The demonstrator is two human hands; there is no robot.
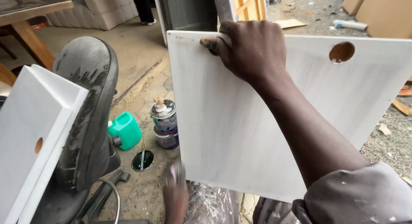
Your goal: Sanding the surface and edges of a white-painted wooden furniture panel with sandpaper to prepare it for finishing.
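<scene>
My right hand (253, 50) grips the white cabinet panel (266, 121) by its top edge at 12 o'clock, upright in front of me, while my blurred left hand (175, 194) (grip unclear) sits at its bottom corner, so a slip could drop it on the stacked paint tins (165, 123) at 9 o'clock.

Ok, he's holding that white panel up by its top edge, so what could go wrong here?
The right hand alone grips the white panel, so it could swing or slip. The left hand moves, blurred, by the panel's lower corner, perhaps smearing the finish. Stacked cans and a green jug stand below and could be knocked.
</scene>
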